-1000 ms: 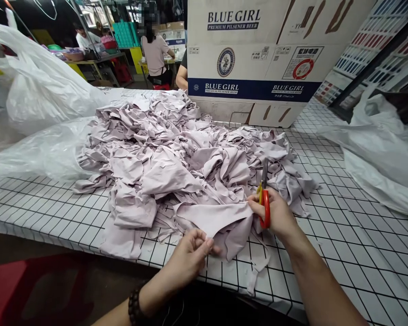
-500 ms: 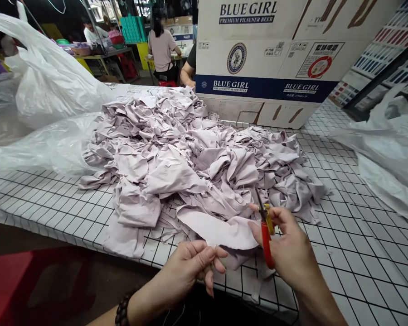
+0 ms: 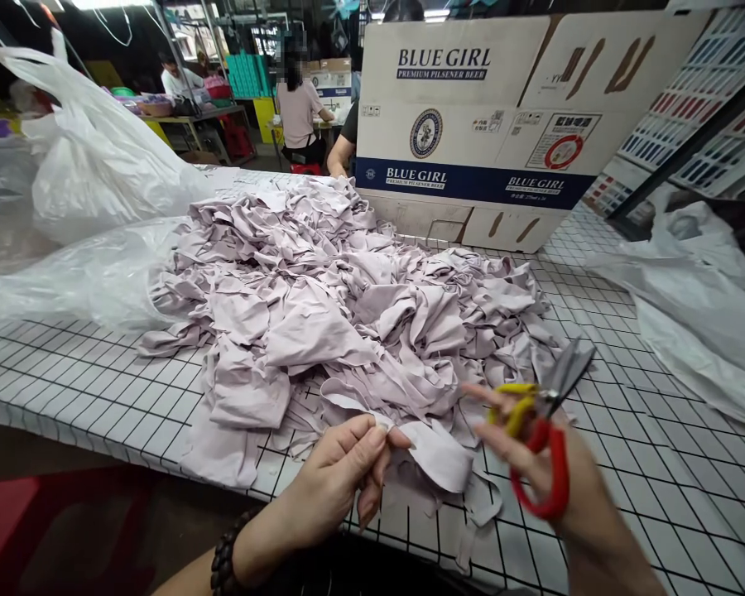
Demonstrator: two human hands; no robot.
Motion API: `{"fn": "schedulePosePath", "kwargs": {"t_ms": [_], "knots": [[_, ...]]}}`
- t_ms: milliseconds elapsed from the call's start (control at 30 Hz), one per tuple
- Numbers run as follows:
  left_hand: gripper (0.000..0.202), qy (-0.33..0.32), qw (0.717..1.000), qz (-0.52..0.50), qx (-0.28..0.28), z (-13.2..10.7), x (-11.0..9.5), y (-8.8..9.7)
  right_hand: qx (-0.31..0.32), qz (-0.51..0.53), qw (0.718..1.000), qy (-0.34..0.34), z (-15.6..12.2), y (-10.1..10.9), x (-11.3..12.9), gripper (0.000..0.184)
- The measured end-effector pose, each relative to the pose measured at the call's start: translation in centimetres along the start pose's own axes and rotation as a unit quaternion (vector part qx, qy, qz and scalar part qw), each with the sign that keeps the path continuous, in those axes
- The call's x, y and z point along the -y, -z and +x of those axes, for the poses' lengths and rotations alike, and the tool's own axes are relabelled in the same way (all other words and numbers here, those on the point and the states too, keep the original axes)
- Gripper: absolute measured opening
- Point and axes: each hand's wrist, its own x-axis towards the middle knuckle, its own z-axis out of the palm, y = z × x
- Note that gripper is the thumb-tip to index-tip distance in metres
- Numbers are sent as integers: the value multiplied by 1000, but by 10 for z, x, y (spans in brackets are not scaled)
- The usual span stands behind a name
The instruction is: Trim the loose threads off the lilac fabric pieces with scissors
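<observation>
Between the thumb and fingers of my left hand [image 3: 348,468], the edge of a pale mauve fabric piece [image 3: 438,455] is pinched. My right hand [image 3: 534,455] is slightly blurred and has scissors [image 3: 555,472] with red and yellow handles hooked on it. The blades point up and to the right, away from the fabric. Thumb and forefinger of that hand stretch toward the cloth without visibly gripping it. Just beyond both hands lies a large heap of crumpled mauve fabric pieces [image 3: 323,306]. Narrow fabric strips [image 3: 481,505] hang near the table's front edge.
A large beer carton [image 3: 459,108] stands behind the heap. Clear plastic bags [image 3: 99,273] lie at the left, and a white plastic bag [image 3: 701,281] at the right. The table [image 3: 646,430] has a grid-patterned cover. A red stool [image 3: 55,530] is at lower left. Other people sit beyond.
The scissors have swung from pointing up and away to pointing right, as my right hand turned and shifted right. My left hand has risen slightly, with the fabric edge pinched in it.
</observation>
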Motion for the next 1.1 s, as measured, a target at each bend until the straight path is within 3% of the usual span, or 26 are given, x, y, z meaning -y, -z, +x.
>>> {"fn": "schedulePosePath", "kwargs": {"t_ms": [67,100,200,333,433,567,600,667,767,833,900,1000,1100], "knots": [[33,-7,1000,4,14,2,-2,-5,134,72,988,-32,-12,-26,7,48],[34,-8,1000,8,20,3,-3,-7,167,110,979,-40,-17,-40,10,49],[38,4,999,36,20,3,-8,-9,140,160,977,-3,-19,-74,13,31],[43,40,994,96,14,1,-8,-2,80,144,985,41,-9,-84,6,21],[45,-50,978,198,-32,2,-5,3,50,115,991,41,-5,-81,-1,17],[40,-221,893,370,-127,5,-4,7,65,113,991,17,-6,-88,-4,18],[40,-227,889,379,-122,6,-4,8,76,119,990,15,-7,-90,-5,18],[41,-200,915,339,-91,9,-2,10,98,131,986,19,-7,-94,-5,22],[43,-133,967,211,-53,15,5,14,143,132,981,14,-6,-87,-6,27],[42,-120,978,160,-55,18,9,16,160,100,982,-10,-5,-73,-6,29],[39,-124,978,155,-59,19,12,16,143,45,988,-34,-6,-55,-4,30],[33,-147,966,205,-59,18,9,13,66,-68,995,-39,-12,-33,3,35],[31,-146,950,273,-40,15,4,10,11,-228,974,5,-23,-25,12,39]]}}
